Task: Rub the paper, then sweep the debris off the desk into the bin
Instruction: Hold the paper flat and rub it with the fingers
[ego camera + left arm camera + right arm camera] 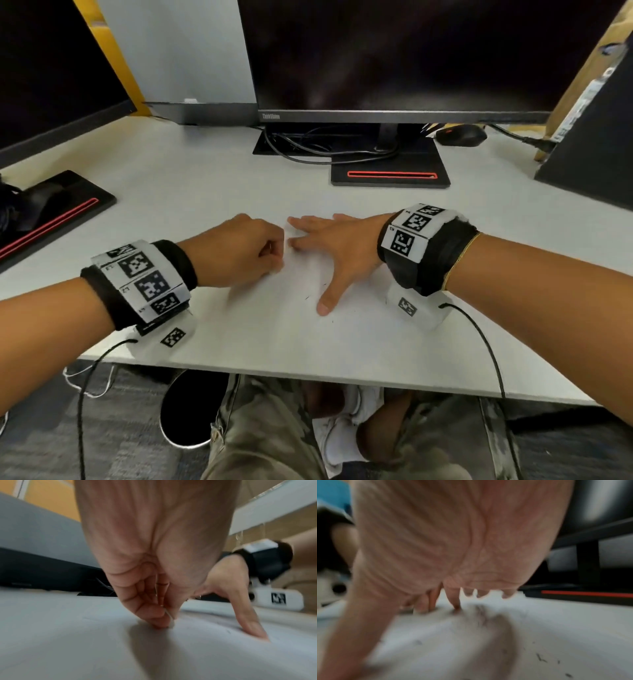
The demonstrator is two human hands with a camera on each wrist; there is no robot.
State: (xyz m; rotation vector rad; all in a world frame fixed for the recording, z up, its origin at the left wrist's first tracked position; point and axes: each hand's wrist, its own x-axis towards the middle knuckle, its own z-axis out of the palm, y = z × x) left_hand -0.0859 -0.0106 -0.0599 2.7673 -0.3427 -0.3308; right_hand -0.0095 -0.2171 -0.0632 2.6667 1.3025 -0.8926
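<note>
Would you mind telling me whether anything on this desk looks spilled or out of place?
Yes: small dark debris specks lie scattered over the white paper, near the right hand pressed flat on it. The left hand pinches a small white object, probably an eraser, against the sheet.

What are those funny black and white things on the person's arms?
Each wrist wears a black band wrapped in a white strip printed with square black-and-white code markers. Under each wrist hangs a white camera box with another marker, and a thin black cable trails from it. The arms are bare, with no sleeves. A thin yellow thread circles the right forearm.
</note>
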